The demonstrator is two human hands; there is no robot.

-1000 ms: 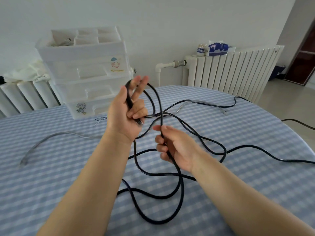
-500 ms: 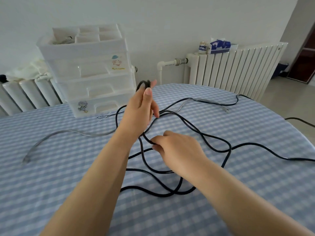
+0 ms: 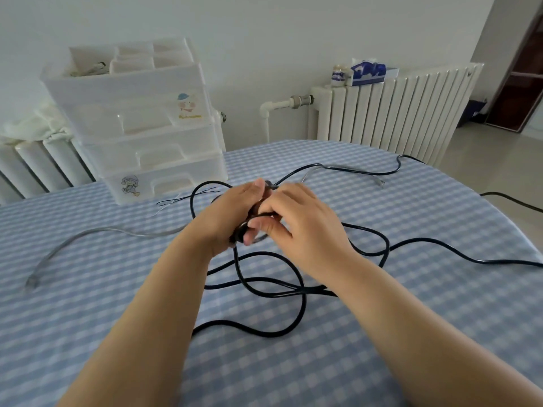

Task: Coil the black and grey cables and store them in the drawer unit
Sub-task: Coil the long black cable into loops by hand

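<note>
Left hand [image 3: 226, 214] and right hand [image 3: 296, 223] gripping black cable [image 3: 266, 284], drawer unit [image 3: 141, 121] cartoon stickers, no legible writing

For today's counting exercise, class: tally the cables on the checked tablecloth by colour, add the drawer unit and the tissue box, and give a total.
Black cables: 1, the black cable, with both hands, left hand and right hand, gripping its coil
Grey cables: 1, the grey cable
Drawer units: 1, the drawer unit
Tissue boxes: 1, the tissue box
Total: 4
</note>
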